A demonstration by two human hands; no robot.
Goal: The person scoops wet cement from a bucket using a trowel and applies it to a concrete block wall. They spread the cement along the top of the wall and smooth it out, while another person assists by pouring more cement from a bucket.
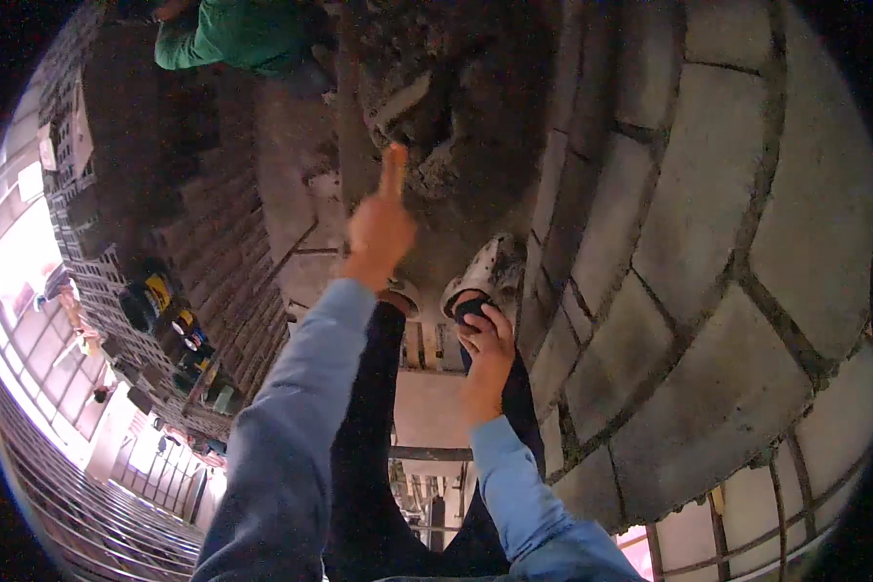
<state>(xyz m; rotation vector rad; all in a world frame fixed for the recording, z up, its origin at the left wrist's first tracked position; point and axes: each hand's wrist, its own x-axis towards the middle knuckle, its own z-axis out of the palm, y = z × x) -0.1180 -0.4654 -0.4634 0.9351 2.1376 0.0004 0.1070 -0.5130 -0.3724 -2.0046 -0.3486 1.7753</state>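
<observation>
My left hand (380, 233) reaches forward, its fingers closed around a short orange-brown handle (395, 165). The handle's far end points at a heap of dark, lumpy mortar (432, 175). A flat grey piece (403, 102) lies in the mortar just beyond; whether it belongs to the handle cannot be made out. Nearer to me, my right hand (487, 338) has its fingers bent against a small dark, rounded thing (470, 308) in front of my right shoe (500, 264). That thing's kind is unclear in the dim light.
A grey block wall (703, 165) with rough mortar joints rises along my right. At the upper left works another person in a green top (247, 34). Stacked perforated bricks (97, 209) and black-and-yellow items (155, 296) are on the left. Bars and gaps show beneath my feet.
</observation>
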